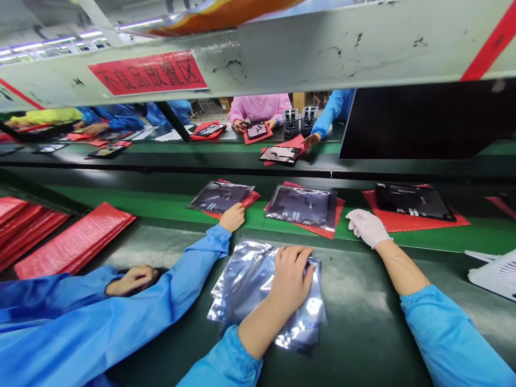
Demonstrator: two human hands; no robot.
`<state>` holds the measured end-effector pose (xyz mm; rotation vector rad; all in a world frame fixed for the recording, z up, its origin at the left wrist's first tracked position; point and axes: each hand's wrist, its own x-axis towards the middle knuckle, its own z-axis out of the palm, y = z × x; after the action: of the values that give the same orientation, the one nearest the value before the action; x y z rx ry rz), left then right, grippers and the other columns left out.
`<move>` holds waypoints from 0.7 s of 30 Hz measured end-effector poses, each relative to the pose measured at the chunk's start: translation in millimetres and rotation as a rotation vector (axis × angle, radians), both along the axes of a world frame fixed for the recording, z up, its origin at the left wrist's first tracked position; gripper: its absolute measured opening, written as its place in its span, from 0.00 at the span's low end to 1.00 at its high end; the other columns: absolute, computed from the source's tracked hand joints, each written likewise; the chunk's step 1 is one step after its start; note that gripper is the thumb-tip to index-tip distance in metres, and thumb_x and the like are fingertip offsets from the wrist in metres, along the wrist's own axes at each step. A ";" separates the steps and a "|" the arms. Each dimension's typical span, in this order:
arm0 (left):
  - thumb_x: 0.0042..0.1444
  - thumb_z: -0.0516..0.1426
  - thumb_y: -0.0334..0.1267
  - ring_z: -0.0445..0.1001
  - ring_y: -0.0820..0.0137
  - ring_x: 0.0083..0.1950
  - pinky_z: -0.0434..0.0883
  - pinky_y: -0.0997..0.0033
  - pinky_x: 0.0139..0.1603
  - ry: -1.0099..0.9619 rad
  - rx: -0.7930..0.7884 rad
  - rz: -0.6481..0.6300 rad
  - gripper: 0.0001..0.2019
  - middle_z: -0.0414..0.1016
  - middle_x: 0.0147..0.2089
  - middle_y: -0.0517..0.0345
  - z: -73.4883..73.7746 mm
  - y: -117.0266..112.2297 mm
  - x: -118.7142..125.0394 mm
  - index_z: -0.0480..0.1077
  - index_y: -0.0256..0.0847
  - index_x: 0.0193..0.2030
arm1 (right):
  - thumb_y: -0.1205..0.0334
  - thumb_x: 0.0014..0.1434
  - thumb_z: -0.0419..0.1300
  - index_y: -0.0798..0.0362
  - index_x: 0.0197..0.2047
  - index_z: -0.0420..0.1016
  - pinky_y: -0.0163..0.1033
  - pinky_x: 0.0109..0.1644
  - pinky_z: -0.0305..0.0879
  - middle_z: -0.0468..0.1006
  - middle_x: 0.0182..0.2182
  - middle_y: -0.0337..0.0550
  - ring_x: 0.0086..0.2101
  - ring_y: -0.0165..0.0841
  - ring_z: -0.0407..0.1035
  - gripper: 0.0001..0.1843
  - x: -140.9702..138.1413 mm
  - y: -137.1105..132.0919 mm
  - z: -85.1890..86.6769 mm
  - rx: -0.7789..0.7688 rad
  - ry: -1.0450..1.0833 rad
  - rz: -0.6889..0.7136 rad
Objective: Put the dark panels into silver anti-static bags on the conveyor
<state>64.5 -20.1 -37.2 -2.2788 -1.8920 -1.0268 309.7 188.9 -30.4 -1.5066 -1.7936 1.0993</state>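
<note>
Shiny clear bags (245,279) lie in a loose, fanned stack on the dark green bench (363,333), directly in front of me. My left hand (291,277), bare, rests palm down on the right part of the stack; its fingers are slightly apart and laid over the top bag. My right hand (366,226), in a white glove, is near the edge of the green belt (258,228), fingers bent and close together; whether they grip anything I cannot tell.

On the belt, just beyond the stack, a bagged panel (302,207) lies on a red bubble sheet (341,209). To its right, a dark panel (411,201) lies on another red sheet (379,217); my gloved hand is between the two. To the left, a second bagged panel (220,196) lies on red material, with a co-worker's bare hand (233,217) at its near edge. That co-worker's other hand (137,279) is over the bench, near a pile of red sheets (76,242).

A white slotted object (495,274) stands at the right. Across the line, a person in pink (262,107) holds a panel. Overhead, a pale beam bears a red label (149,72).
</note>
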 end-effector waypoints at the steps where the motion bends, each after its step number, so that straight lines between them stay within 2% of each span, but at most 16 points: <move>1: 0.69 0.59 0.31 0.76 0.55 0.56 0.64 0.42 0.70 -0.012 0.036 -0.004 0.18 0.78 0.54 0.49 0.3 0.1 -0.6 0.69 0.44 0.65 | 0.50 0.66 0.55 0.49 0.39 0.78 0.36 0.30 0.67 0.80 0.27 0.37 0.22 0.30 0.70 0.14 -0.4 -0.1 -0.1 0.005 -0.013 0.008; 5: 0.70 0.59 0.30 0.75 0.59 0.48 0.68 0.53 0.58 -0.068 0.101 -0.036 0.10 0.78 0.45 0.54 0.9 1.3 -1.9 0.73 0.45 0.55 | 0.51 0.66 0.54 0.49 0.39 0.77 0.36 0.30 0.68 0.80 0.27 0.37 0.23 0.30 0.70 0.14 -1.4 -0.7 2.6 0.004 -0.033 0.024; 8: 0.71 0.59 0.30 0.74 0.61 0.46 0.66 0.55 0.56 -0.092 0.095 -0.052 0.06 0.78 0.43 0.56 1.6 1.7 -1.5 0.74 0.45 0.49 | 0.52 0.66 0.54 0.49 0.39 0.78 0.35 0.30 0.67 0.80 0.27 0.38 0.23 0.30 0.70 0.14 -1.3 -0.7 3.7 0.011 -0.040 0.026; 12: 0.71 0.59 0.30 0.75 0.62 0.45 0.66 0.54 0.57 -0.087 0.083 -0.030 0.05 0.79 0.42 0.57 2.9 0.9 -1.7 0.75 0.44 0.48 | 0.51 0.65 0.54 0.49 0.39 0.78 0.35 0.29 0.66 0.80 0.27 0.38 0.22 0.30 0.70 0.14 -0.7 -0.6 2.7 0.028 -0.033 0.040; 16: 0.70 0.60 0.29 0.78 0.63 0.46 0.64 0.50 0.65 -0.118 0.046 -0.048 0.08 0.81 0.40 0.59 1.4 0.7 -3.7 0.78 0.46 0.43 | 0.50 0.64 0.55 0.50 0.38 0.78 0.36 0.28 0.65 0.80 0.27 0.39 0.22 0.30 0.69 0.15 -1.1 -1.8 4.3 0.023 -0.026 0.026; 21: 0.69 0.62 0.29 0.79 0.62 0.49 0.64 0.47 0.70 -0.121 -0.016 -0.071 0.09 0.84 0.43 0.58 -2.8 1.7 -4.7 0.82 0.49 0.44 | 0.50 0.64 0.55 0.50 0.38 0.77 0.37 0.28 0.64 0.79 0.26 0.40 0.21 0.31 0.68 0.15 -3.1 -3.4 9.6 0.016 -0.016 0.025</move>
<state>59.8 -18.4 -39.9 -2.3595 -1.8802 -1.1886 306.6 185.4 -20.8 -1.4910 -1.8327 1.0851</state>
